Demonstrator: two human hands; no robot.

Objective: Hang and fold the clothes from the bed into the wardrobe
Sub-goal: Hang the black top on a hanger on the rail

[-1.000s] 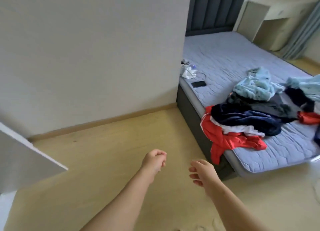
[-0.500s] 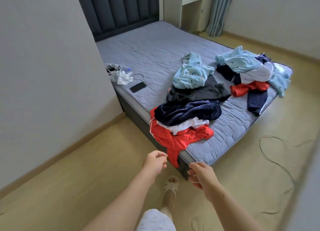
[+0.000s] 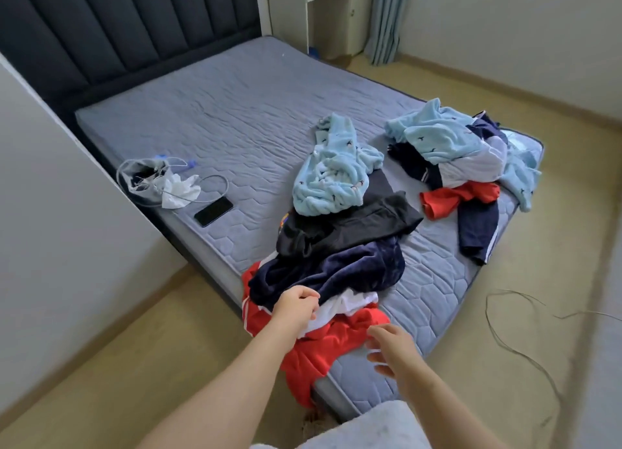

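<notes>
Where the left hand [image 3: 296, 305] sits: on the near pile of clothes [image 3: 336, 273] at the bed's [image 3: 235, 122] near edge, fingers [image 3: 311, 297] curled between navy and white cloth; whether they grip, I cannot tell.
Right hand [image 3: 390, 347]: over the red garment [image 3: 323, 347], fingers loosely spread, holding nothing.
Bag [image 3: 144, 179]: far left on the bed, white paper inside; phone [image 3: 213, 211] beside it.
Room: dark headboard [image 3: 117, 27], tan floor [image 3: 117, 364].

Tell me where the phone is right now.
In the head view, the phone lies on the mattress near its left edge, beside the bag, left of the clothes pile.
</notes>
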